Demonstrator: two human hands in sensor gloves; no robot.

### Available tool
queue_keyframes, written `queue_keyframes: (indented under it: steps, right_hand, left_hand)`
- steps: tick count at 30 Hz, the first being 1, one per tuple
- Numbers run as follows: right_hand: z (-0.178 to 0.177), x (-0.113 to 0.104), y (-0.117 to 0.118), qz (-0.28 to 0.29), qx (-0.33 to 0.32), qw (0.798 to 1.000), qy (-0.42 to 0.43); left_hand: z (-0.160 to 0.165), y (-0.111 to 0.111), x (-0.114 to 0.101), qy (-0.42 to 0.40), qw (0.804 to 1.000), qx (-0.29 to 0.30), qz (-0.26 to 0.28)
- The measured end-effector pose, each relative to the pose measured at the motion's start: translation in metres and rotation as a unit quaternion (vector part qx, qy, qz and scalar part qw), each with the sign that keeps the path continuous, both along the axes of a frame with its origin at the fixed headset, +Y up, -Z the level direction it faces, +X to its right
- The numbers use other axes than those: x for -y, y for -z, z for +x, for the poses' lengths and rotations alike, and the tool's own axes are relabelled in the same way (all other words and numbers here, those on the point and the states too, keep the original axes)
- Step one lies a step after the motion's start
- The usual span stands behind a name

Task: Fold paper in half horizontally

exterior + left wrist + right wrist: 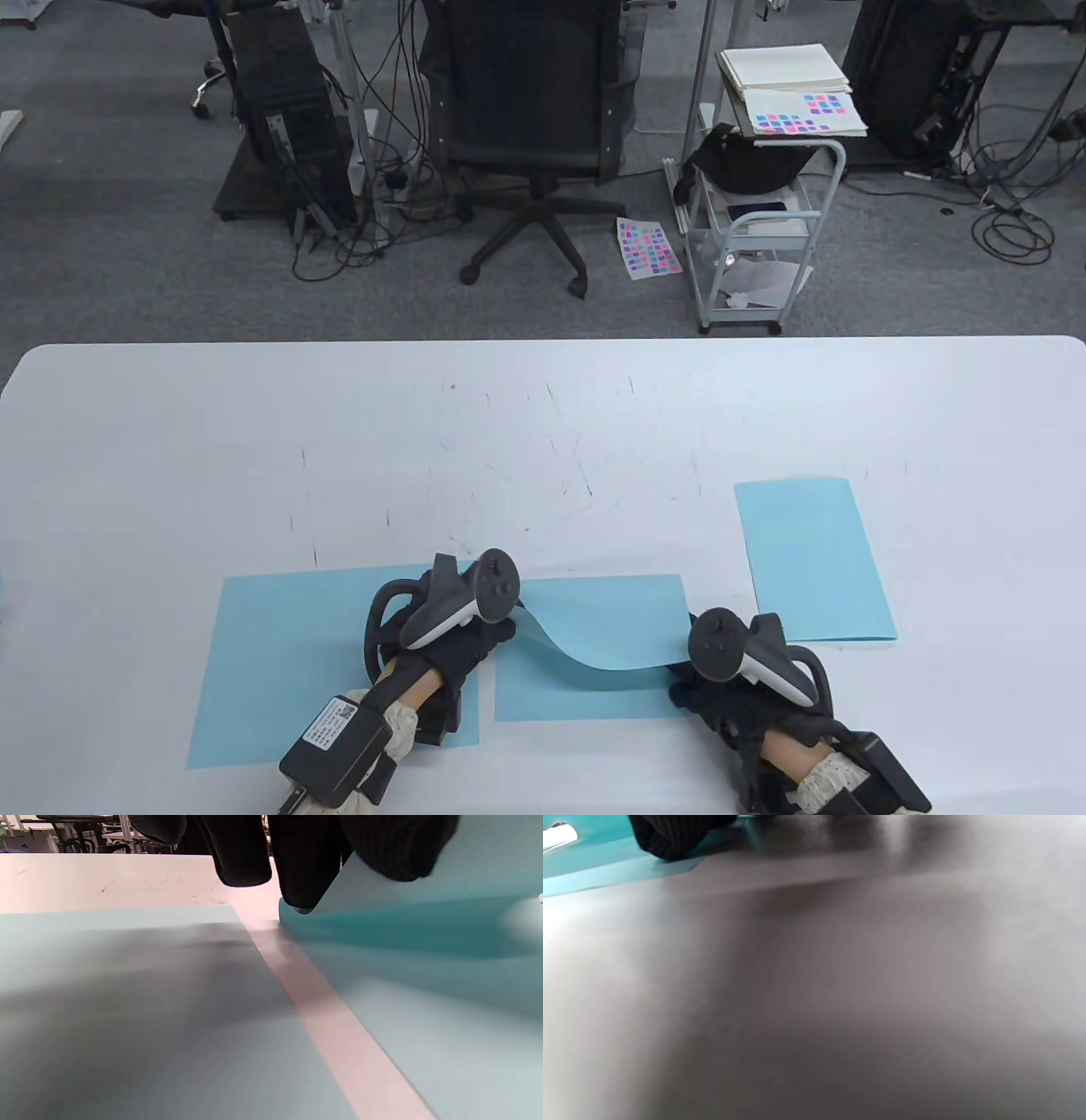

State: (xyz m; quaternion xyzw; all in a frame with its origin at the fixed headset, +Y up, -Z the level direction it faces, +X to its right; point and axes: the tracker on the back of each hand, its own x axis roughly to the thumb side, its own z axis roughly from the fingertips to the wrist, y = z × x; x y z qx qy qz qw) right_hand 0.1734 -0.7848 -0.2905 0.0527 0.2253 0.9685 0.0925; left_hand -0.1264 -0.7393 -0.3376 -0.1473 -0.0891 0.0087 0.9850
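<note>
At the near edge of a white table, two gloved hands work a sheet of light blue paper that lies between them, its long axis running left to right across the table. The near long edge is lifted off the surface and bowed over the sheet in a sagging curve, high at the left and dipping toward the right, while the far edge lies flat.

The left hand pinches the raised left corner; in the left wrist view its fingertips close on the paper's edge, with a strip of bare table showing beside it. The right hand sits at the sheet's near right corner; its fingers are hidden under the tracker, and the right wrist view is too blurred to tell whether they grip the paper or only rest on it.

A second blue sheet lies flat just left of the first, under the left wrist. A third blue piece, narrower and set with its long axis running away from the person, lies to the right. Beyond the table stand an office chair and a small cart.
</note>
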Motion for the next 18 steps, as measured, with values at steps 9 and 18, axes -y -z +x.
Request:
queue_keyframes:
  steps: [9, 18]
  right_hand:
    - [0.0, 0.0, 0.0, 0.0, 0.002, 1.0, -0.001]
    - [0.0, 0.0, 0.0, 0.0, 0.002, 1.0, 0.0]
  left_hand:
    - [0.004, -0.014, 0.013, 0.046, 0.998, 0.038, 0.009]
    - [0.01, -0.022, 0.018, 0.084, 0.994, 0.061, 0.041]
